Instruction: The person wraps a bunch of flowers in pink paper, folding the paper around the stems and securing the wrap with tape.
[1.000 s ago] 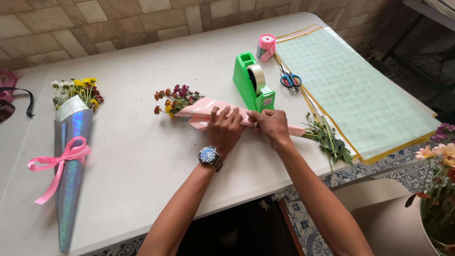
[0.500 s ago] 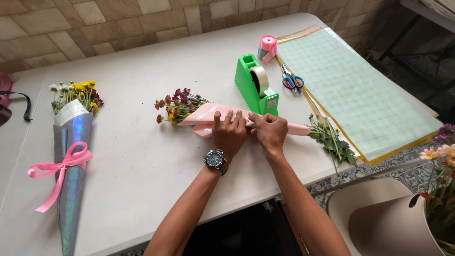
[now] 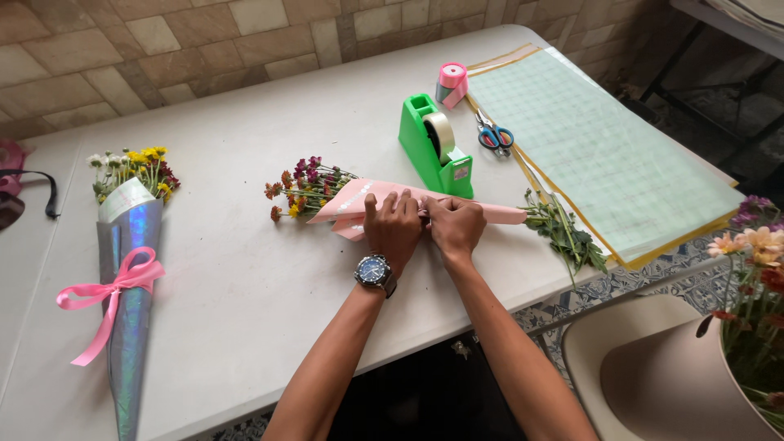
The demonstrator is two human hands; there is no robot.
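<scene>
A small bunch of flowers (image 3: 304, 184) lies on its side on the white table (image 3: 245, 269), rolled in a pink paper cone (image 3: 356, 204) whose narrow end points right. My left hand (image 3: 394, 227), with a wristwatch, presses flat on the middle of the cone. Beside it and touching it, my right hand (image 3: 454, 227) presses on the seam of the paper. Green stems and leaves (image 3: 563, 233) stick out past the cone's tip on the right.
A green tape dispenser (image 3: 434, 145) stands just behind the hands. Scissors (image 3: 495, 135), a pink ribbon roll (image 3: 452, 79) and a large green cutting mat (image 3: 604, 155) lie at the right. A finished silver-wrapped bouquet with pink bow (image 3: 124, 269) lies far left. Potted flowers (image 3: 751, 278) stand lower right.
Both hands have stayed pressed on the pink cone, sliding slightly together along it. The cone has hardly moved.
</scene>
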